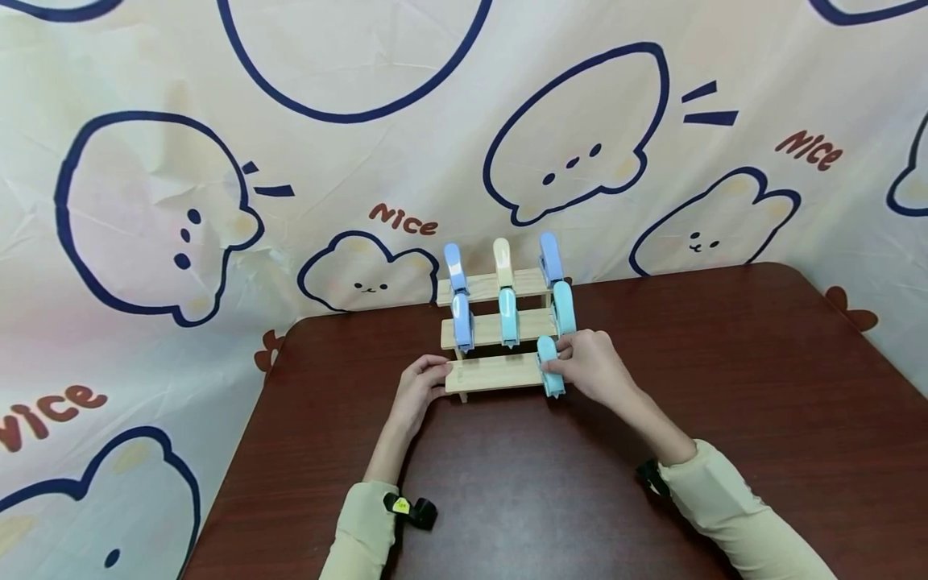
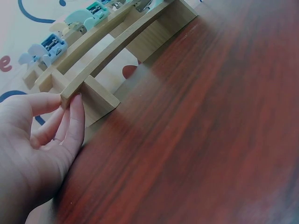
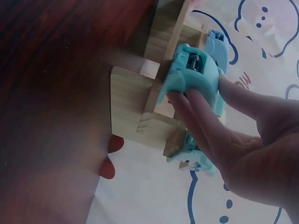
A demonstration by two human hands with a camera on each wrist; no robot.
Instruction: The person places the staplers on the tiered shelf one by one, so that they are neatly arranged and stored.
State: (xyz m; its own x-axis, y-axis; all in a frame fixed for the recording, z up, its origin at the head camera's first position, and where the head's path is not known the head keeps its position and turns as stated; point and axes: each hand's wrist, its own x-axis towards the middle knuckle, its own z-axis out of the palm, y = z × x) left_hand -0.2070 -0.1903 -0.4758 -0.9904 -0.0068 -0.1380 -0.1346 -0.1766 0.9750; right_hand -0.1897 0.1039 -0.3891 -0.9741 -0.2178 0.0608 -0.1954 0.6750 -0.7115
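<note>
A three-tier wooden rack (image 1: 493,373) stands at the back of the table with plastic spring clips along its boards. My left hand (image 1: 416,391) pinches the left end of the lowest board (image 2: 112,50) between thumb and fingers. At that board's right end, my right hand (image 1: 598,366) grips a teal clip (image 1: 549,366) by its handles. This clip (image 3: 201,77) sits over the board's edge in the right wrist view. The middle board carries a blue clip (image 1: 461,321) and two teal clips. On the top board are a cream clip (image 1: 503,262) and two blue ones.
The dark brown wooden table (image 1: 507,491) spreads out in front of the rack. Close behind it hangs a pale cloth (image 1: 406,169) printed with cartoon shapes. Black straps (image 1: 412,511) are worn at both wrists, over light sleeves.
</note>
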